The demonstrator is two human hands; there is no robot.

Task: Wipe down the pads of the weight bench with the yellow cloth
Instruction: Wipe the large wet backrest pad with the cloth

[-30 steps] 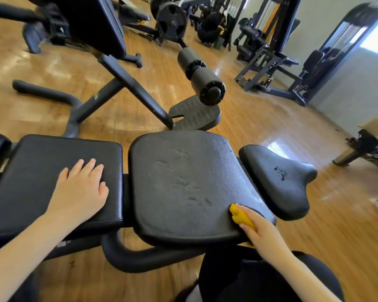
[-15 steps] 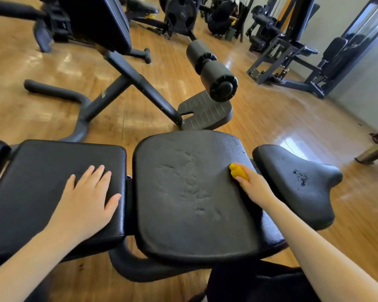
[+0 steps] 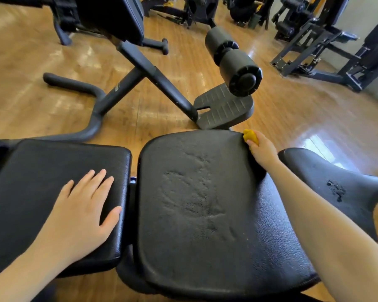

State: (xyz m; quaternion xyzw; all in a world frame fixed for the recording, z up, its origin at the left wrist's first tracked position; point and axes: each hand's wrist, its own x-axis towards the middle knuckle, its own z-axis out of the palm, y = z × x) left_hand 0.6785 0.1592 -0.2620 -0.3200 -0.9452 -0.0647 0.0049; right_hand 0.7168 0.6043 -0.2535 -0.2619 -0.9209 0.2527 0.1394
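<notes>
Head view. The weight bench presents three black pads in a row: a rectangular left pad, a wide middle pad with a creased, worn surface, and a saddle-shaped right pad with a scuffed patch.

The left hand lies palm-down on the left pad near its right edge. Fingers are straight and slightly spread; it holds nothing.

The right hand reaches across the middle pad to its far right corner. The fingers are curled around the yellow cloth, which is bunched into a small wad and protrudes beyond the fingertips. The cloth touches the far right edge of the middle pad. The right forearm crosses above the gap between the middle pad and the right pad.

Beyond the pads, on the wooden floor, stands another black machine with a foam roller above a ribbed footplate. More gym machines occupy the far right.
</notes>
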